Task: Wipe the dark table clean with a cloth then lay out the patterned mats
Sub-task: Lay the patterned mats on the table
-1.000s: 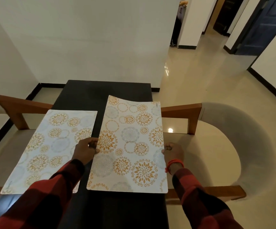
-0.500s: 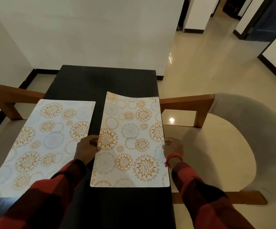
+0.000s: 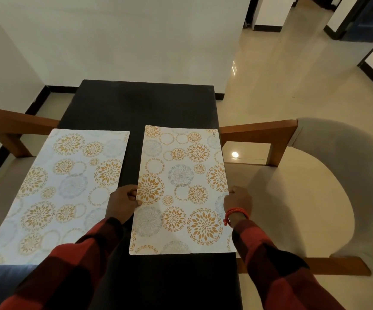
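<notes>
Head view: a white rectangular mat printed with orange and grey floral circles (image 3: 182, 189) is gripped at both long edges over the right part of the long dark table (image 3: 141, 104). Its left edge is pinched by the left hand (image 3: 123, 201), its right edge by the right hand (image 3: 238, 201), where a red thread band (image 3: 234, 213) is worn at the wrist. A second, matching mat (image 3: 58, 193) is seen lying flat just beside it, overhanging the table's left edge. Wooden-armed grey chairs (image 3: 315, 186) are seen on either side.
</notes>
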`<state>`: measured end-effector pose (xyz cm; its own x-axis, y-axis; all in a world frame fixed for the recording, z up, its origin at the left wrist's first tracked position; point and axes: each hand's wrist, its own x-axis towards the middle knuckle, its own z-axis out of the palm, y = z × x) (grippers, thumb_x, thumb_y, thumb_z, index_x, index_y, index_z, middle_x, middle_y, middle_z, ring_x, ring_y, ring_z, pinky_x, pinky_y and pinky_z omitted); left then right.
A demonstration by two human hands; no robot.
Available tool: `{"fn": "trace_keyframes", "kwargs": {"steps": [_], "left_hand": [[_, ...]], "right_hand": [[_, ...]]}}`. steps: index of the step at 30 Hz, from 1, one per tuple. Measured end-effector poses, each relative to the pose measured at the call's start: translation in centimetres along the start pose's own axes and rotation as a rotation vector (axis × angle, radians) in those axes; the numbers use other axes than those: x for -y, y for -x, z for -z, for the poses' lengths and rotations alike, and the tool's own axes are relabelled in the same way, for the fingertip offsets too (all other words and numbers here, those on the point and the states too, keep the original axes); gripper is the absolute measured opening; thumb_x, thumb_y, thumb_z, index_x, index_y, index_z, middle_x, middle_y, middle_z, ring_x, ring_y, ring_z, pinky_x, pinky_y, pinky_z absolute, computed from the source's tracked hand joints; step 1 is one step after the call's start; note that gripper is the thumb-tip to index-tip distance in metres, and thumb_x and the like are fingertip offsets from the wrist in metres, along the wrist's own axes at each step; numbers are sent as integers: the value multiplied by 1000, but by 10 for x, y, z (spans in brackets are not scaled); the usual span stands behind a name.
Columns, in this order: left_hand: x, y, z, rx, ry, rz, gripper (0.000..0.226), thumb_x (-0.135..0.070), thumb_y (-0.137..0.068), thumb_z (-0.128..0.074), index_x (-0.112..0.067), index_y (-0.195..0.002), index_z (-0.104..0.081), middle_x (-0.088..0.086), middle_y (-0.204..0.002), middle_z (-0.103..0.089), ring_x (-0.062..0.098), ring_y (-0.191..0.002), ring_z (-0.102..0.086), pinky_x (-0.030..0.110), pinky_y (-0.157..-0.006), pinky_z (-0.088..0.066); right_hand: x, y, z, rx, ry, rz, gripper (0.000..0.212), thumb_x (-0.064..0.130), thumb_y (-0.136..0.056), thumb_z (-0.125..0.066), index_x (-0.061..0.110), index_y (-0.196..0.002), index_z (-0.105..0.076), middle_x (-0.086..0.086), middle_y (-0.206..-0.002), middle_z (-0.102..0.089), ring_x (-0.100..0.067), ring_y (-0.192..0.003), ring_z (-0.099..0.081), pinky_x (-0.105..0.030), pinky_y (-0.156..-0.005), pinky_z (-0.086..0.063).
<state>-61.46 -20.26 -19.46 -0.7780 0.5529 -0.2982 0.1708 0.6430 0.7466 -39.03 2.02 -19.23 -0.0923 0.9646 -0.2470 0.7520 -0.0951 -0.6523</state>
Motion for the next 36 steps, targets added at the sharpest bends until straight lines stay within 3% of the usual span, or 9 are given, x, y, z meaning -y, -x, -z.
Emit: {"fn": "trace_keyframes", "kwargs": {"steps": [3, 8, 13, 16, 21, 23, 28, 31, 36], "left_hand": [[-1, 0, -1, -5, -40, -23, 40, 3, -82, -76, -18, -115, -74, -21, -84, -70, -5, -73, -66, 20, -77, -51], [-5, -1, -1, 16, -72, -31, 40, 4, -84, -74, -15, -119, -73, -8, -93, -74, 0, -81, -67, 28, -87, -51], [-1, -5, -2, -11, -109, -61, 43, 3, -84, -73, -13, -124, -71, 0, -102, -75, 15, -90, -68, 33, -92, -50], [-2, -7, -3, -2, -131, -54, 41, 2, -84, -73, -15, -121, -73, -3, -99, -75, 16, -89, -69, 38, -94, -53], [-3, -6, -3, -24, -139, -86, 35, 4, -84, -72, -17, -112, -76, -22, -80, -68, -4, -78, -62, 28, -84, -47], [-2, -6, -5, -34, -136, -82, 34, 3, -84, -72, -17, -110, -77, -20, -81, -68, -3, -78, -62, 29, -84, -47], [-4, -8, -6, -46, -153, -41, 38, 2, -84, -73, -14, -118, -73, 0, -96, -73, 20, -88, -67, 32, -86, -49], [-5, -5, -9, -40, -174, -30, 51, -2, -89, -70, -16, -136, -60, 3, -116, -66, 17, -93, -63, 33, -90, -49], [-3, 1, -14, -21, -352, -146, 31, -2, -96, -61, -9, -126, -65, 1, -130, -56, 9, -94, -58, 28, -84, -47]], "right_hand": [[-1, 1, -2, 16, 11, 3, 32, -7, -84, -54, 20, -66, -54, 1, -70, -55, -25, -74, -53, -22, -60, -38], [-7, -1, -1, 47, 57, 38, 23, -3, -85, -54, 18, -80, -57, 0, -83, -54, -21, -81, -50, -28, -71, -40], [-7, -6, 2, 60, 94, 16, 24, -3, -86, -57, 6, -101, -73, -11, -104, -71, -32, -98, -65, -34, -82, -51], [-6, -7, 4, 78, 122, 19, 21, -2, -86, -58, 9, -96, -73, -11, -100, -70, -32, -97, -65, -34, -82, -52], [-3, -5, 5, 95, 201, 61, 31, 1, -88, -56, 26, -74, -45, -1, -89, -47, -18, -83, -45, -26, -73, -37], [-4, -5, 5, 97, 221, 76, 29, 2, -90, -55, 25, -75, -47, -4, -91, -47, -18, -85, -45, -27, -75, -38], [-5, -6, 4, 91, 253, 86, 18, 4, -92, -55, 12, -102, -67, -12, -106, -63, -30, -107, -62, -37, -93, -50], [-7, -3, 4, 81, 299, 169, 34, 3, -94, -52, 15, -124, -64, -9, -124, -62, -30, -117, -59, -35, -97, -47], [-9, 3, 0, 137, 413, 291, 48, 2, -97, -49, 21, -140, -56, -7, -141, -47, -27, -126, -50, -35, -105, -44]]}}
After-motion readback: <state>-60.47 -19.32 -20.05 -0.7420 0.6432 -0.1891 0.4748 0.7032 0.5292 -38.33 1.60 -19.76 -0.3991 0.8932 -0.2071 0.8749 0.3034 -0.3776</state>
